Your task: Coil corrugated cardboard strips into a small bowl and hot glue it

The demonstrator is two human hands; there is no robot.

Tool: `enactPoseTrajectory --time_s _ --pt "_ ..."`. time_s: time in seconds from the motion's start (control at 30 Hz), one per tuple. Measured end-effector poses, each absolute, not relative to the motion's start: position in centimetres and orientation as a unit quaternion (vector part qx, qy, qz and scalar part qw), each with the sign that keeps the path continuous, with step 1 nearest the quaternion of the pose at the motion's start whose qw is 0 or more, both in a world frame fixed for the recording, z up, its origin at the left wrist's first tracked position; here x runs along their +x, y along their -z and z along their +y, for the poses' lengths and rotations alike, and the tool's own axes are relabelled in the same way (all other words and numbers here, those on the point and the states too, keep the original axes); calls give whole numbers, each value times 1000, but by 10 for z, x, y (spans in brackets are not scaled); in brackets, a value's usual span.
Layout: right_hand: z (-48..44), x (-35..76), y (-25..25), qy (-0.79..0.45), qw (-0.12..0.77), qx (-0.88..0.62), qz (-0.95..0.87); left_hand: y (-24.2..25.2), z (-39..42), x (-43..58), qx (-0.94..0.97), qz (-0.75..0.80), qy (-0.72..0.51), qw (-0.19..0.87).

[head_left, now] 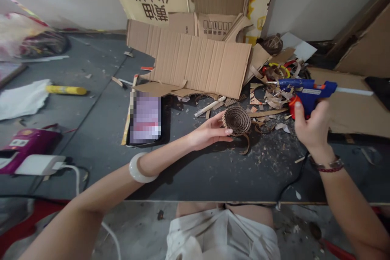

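My left hand (210, 132) cradles a coiled disc of corrugated cardboard (237, 120) at its fingertips, with a loose strip curling down below it. My right hand (312, 124) grips a blue hot glue gun (307, 93) with a red trigger. Its metal nozzle points left, and a white glue stick (355, 91) juts out of the back. The nozzle is well away from the coil, above a heap of cardboard scraps (276, 99).
The dark grey table (213, 183) is littered with shavings. Corrugated cardboard sheets (195, 65) stand behind the hands, and another coiled piece (273, 44) sits back right. A blurred phone (145, 118) lies left of my left hand. Further left are a yellow tube (66, 89), white cloth (22, 99) and a magenta device (29, 149).
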State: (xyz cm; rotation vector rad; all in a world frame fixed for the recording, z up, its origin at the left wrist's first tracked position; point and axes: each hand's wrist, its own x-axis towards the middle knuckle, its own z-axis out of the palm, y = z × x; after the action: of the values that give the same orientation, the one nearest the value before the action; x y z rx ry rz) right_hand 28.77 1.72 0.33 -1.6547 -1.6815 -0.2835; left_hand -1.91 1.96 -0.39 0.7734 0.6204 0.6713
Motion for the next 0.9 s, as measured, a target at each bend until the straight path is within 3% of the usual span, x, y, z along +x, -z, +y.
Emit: enactPoseTrajectory --time_s 0.53,0.77,0.9 --pt "5 261 2 35 415 -617 -668 7 17 -20 427 316 -318 785" --pt "4 266 6 216 370 -529 -732 2 17 -19 392 306 -314 809" --pt "6 270 3 237 350 -477 -770 1 17 -19 385 301 -305 817"
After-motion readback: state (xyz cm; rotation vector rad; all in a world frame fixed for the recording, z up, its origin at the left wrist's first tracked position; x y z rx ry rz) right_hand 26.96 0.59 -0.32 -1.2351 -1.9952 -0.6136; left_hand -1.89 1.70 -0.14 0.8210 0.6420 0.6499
